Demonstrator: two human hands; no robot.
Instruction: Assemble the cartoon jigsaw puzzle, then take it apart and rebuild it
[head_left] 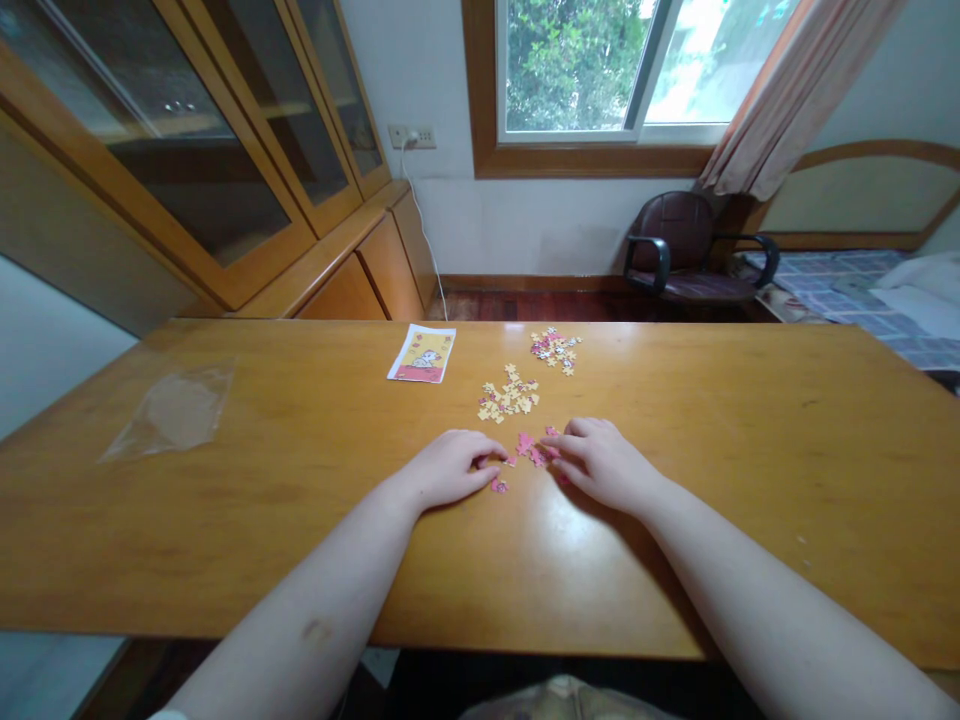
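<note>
Pink puzzle pieces (525, 443) lie on the wooden table between my two hands. My left hand (455, 465) is curled, its thumb and index finger closing at a small pink puzzle piece (511, 461). Just below those fingertips is another pink piece with a pattern (500, 487). From the other side my right hand (592, 455) reaches over the pink pieces, fingers apart and tips touching some of them; its palm hides part of the group. Beyond the hands sits a loose pile of yellow puzzle pieces (510, 397).
A mixed pile of puzzle pieces (555, 348) lies farther back. To its left is a picture card (423, 354) in yellow and pink. A clear plastic bag (180, 408) rests on the left of the table (315, 390). An armchair (682, 245) stands behind the far edge.
</note>
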